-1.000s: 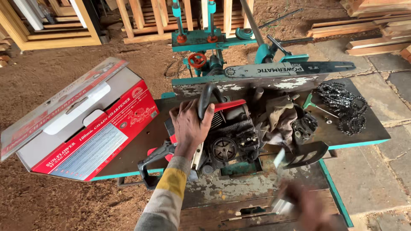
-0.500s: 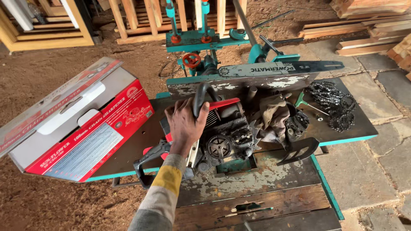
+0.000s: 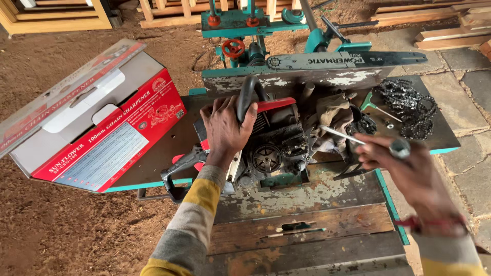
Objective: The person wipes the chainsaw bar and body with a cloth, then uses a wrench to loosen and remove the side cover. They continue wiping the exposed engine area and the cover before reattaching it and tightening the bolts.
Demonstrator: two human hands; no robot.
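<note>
Fingers [image 3: 381, 153] of the right hand [image 3: 409, 171] pinch a thin metal wrench [image 3: 358, 139], its tip aimed at the chainsaw body [image 3: 271, 148]. The chainsaw body is grimy, black and red, bar removed, lying mid-counter [image 3: 307, 204]. The left hand [image 3: 225, 130] wraps its black front handle [image 3: 245, 99] from above. Beyond it lies the guide bar [image 3: 348, 60]; right of it, the loose chain [image 3: 409, 107].
</note>
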